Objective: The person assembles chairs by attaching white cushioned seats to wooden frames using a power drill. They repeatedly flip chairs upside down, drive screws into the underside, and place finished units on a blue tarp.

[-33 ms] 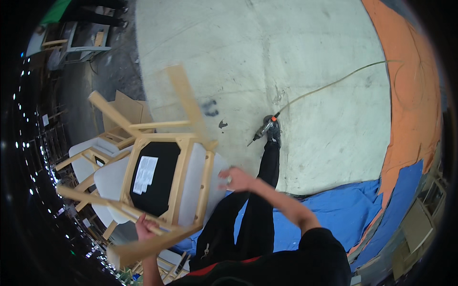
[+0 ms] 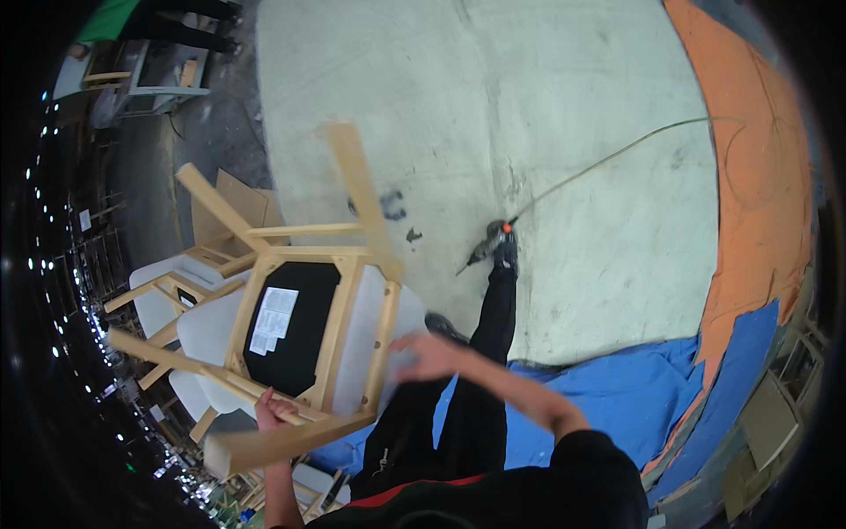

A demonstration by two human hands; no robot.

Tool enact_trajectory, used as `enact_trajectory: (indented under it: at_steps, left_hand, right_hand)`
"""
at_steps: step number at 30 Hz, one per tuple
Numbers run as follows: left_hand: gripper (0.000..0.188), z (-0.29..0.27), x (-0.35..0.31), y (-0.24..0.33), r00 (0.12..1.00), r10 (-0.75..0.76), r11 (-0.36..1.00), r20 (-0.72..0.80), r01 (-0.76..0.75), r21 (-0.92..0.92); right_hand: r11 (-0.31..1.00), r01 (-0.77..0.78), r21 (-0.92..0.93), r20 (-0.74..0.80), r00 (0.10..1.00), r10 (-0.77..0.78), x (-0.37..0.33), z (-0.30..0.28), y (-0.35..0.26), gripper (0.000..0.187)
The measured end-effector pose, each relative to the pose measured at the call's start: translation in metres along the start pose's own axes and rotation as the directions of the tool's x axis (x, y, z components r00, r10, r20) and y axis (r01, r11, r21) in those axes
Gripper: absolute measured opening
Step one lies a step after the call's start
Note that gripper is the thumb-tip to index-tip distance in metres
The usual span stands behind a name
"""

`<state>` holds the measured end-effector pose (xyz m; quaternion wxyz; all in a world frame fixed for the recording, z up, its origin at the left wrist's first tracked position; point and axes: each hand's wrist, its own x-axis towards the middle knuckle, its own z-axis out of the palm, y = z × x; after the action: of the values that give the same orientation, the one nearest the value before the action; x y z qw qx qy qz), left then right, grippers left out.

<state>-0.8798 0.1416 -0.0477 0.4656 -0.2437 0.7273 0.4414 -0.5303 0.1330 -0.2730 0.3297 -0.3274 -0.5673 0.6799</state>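
Head view — I see the chair (image 2: 340, 335) at left, tipped over, dark underside (image 2: 304, 351) showing. Left hand (image 2: 277, 411): grip closed around a wooden rail (image 2: 236, 382). Right hand (image 2: 432, 356): grip loose, blurred, near the pale padding (image 2: 359, 342); contact, I cannot tell. Step in hand, I judge: steadying the chair; the next move calls for a firm left hold. Versus earlier frame — right hand lower, nearer the chair; a shoe (image 2: 446, 328) now shows above it.

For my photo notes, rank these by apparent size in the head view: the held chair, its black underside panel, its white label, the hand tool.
1. Held chair
2. Black underside panel
3. White label and hand tool: too alike to rank.
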Motion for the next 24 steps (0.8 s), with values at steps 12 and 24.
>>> enact_trajectory:
  at_steps: [12,24]
  left_hand:
    - [0.038,0.097,0.018,0.013,0.972,0.06,0.988,0.227,-0.09,0.125]
    - [0.034,0.028,0.065,0.03,0.619,0.388,0.738,0.683,-0.653,0.173]
  right_hand:
    - [0.789,0.164,0.593,-0.286,0.958,0.016,0.113,0.098,-0.213,0.029]
    - [0.763,-0.074,0.642,-0.284,0.902,0.326,0.228,0.091,-0.274,0.026]
